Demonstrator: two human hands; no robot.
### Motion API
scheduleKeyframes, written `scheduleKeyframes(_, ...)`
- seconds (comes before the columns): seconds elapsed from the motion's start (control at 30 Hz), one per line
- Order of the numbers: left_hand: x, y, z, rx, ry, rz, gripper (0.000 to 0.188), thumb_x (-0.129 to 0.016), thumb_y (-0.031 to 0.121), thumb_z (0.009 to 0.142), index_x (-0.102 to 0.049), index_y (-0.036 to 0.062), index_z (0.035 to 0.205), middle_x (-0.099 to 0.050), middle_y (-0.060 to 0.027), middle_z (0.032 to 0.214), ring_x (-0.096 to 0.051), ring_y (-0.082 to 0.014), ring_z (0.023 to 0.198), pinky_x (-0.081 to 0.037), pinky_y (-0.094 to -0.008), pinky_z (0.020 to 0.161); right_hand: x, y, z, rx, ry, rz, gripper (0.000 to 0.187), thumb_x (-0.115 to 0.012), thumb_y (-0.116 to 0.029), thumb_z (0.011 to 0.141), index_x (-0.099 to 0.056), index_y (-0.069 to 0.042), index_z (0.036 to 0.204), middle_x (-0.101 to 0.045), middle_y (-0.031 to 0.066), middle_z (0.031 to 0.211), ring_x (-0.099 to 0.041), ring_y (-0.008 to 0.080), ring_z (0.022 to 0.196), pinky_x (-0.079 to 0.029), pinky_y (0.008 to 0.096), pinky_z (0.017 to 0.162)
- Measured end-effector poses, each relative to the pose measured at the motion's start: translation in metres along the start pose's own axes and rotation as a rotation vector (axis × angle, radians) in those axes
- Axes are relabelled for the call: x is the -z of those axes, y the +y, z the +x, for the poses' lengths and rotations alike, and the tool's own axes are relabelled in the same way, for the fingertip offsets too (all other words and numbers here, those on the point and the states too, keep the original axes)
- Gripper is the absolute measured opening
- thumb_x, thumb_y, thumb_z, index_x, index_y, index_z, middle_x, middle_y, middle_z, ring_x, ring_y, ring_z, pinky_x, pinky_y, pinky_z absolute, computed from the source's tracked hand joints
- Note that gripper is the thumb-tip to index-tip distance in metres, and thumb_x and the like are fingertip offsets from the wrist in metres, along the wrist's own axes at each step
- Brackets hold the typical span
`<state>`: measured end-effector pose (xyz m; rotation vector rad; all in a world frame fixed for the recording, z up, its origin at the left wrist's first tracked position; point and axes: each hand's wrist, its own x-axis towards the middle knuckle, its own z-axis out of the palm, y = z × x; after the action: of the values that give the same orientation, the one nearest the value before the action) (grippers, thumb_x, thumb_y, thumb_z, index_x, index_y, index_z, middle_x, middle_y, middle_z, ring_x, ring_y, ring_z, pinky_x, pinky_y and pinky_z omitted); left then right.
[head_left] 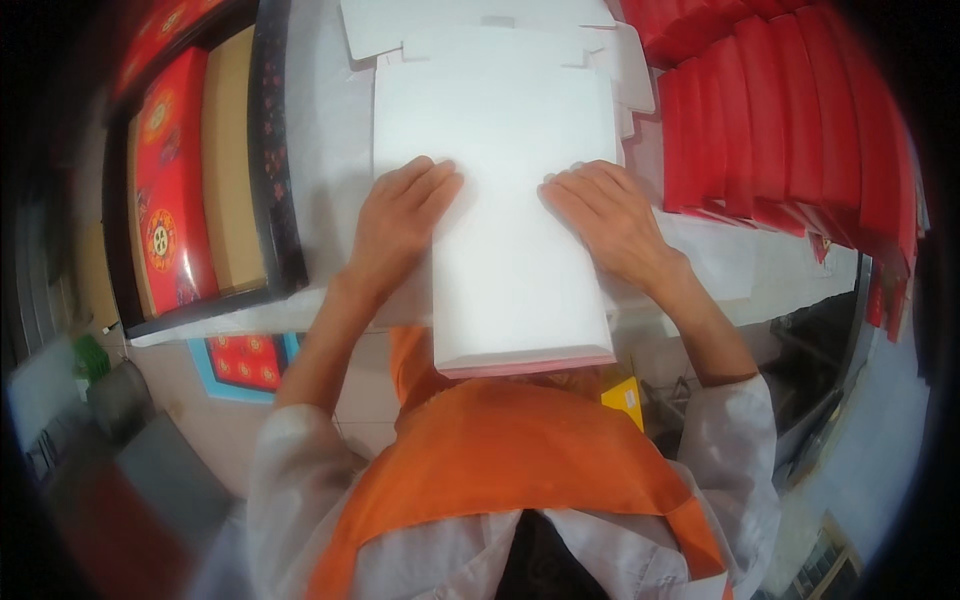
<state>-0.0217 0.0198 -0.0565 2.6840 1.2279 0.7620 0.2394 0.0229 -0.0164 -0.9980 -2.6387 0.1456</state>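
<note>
1. Left hand [405,215]: fingers bent and held together, tips on the white carton blank [520,250] near its left side; thumb hidden, so whether it pinches the board cannot be told.
2. Right hand [610,220]: a similar posture at the right side, thumb likewise out of sight; grip undetermined.
3. The white carton blank lies between and under the hands, its near end overhanging the tabletop [330,225] toward the orange apron [520,440].
4. Handling, in judgement: press both sides evenly, keep the creases straight and square, and avoid bearing down on the unsupported near end, where the board could buckle.
5. Beyond it: further white blanks [500,14].
6. Right: a row of red cartons [780,120].
7. Left: a dark-rimmed tray [285,240] containing a red patterned box [170,190].
</note>
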Motion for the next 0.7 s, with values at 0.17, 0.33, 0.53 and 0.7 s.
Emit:
scheduleKeyframes(0.17, 0.001, -0.015, 0.016, 0.185, -0.1, -0.322, 0.028, -0.066, 0.006, 0.073, -0.059, 0.005, 0.101, -0.061, -0.0122, 0.102, -0.06, -0.0226, 0.09, -0.049, -0.031, 0.071, -0.004, 0.026, 0.01, -0.242, -0.242, 0.215, 0.025, -0.057, -0.016, 0.077, -0.058, -0.004, 0.099, -0.062, 0.0116, 0.09, -0.059, 0.0255, 0.084, -0.044, 0.0334, 0.079)
scheduleKeyframes(0.33, 0.007, -0.017, 0.049, 0.621, -0.324, -0.533, 0.043, -0.069, 0.019, 0.075, -0.051, 0.0002, 0.11, -0.065, -0.0133, 0.091, -0.064, -0.0225, 0.08, -0.049, -0.0299, 0.071, -0.007, 0.039, 0.045, -0.72, -0.264, 0.534, 0.052, -0.062, -0.05, 0.075, -0.063, -0.003, 0.098, -0.065, 0.0129, 0.079, -0.064, 0.0235, 0.067, -0.049, 0.0338, 0.06)
scheduleKeyframes(0.53, 0.015, -0.009, 0.058, 0.712, -0.374, -0.546, 0.033, -0.068, 0.017, 0.076, -0.054, 0.0026, 0.103, -0.063, -0.013, 0.093, -0.062, -0.0258, 0.083, -0.049, -0.0292, 0.076, 0.001, 0.035, 0.046, -0.643, -0.283, 0.494, 0.045, -0.06, -0.044, 0.078, -0.062, -0.005, 0.099, -0.064, 0.0119, 0.088, -0.062, 0.0234, 0.08, -0.048, 0.0333, 0.068)
scheduleKeyframes(0.7, 0.004, 0.008, -0.013, -0.09, 0.097, -0.091, 0.027, -0.063, 0.009, 0.075, -0.056, 0.0091, 0.102, -0.061, -0.0088, 0.101, -0.056, -0.0239, 0.096, -0.041, -0.0367, 0.083, -0.011, -0.004, -0.007, -0.131, -0.035, 0.185, 0.022, -0.054, -0.005, 0.078, -0.055, -0.009, 0.099, -0.058, 0.0066, 0.102, -0.051, 0.0216, 0.101, -0.032, 0.0363, 0.094)
